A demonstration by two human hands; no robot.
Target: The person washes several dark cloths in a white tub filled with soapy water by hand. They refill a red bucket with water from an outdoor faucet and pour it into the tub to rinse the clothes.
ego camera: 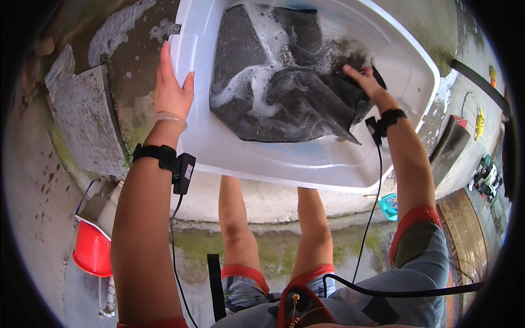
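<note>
A large white plastic tub (283, 168) stands before me, tilted in the view. Dark grey wet fabric (238, 45) lies in it, folded and spread through soapy water (262, 86) with white foam. My left hand (173, 88) rests against the tub's left rim, fingers stretched and thumb apart. At the right side of the tub, my right hand (367, 82) has its fingers curled over a bunched, darker part of the fabric. Water is blurred and splashing just beyond those fingers. What lies under the right palm is partly hidden.
A worn flat slab (86, 119) leans at the left, near spilled foam (119, 30). Lower left stands a red bucket (92, 250). A turquoise bottle (388, 206) is beside the ledge. Black cables (369, 229) run from both wrist straps. A wooden board (463, 233) lies at right.
</note>
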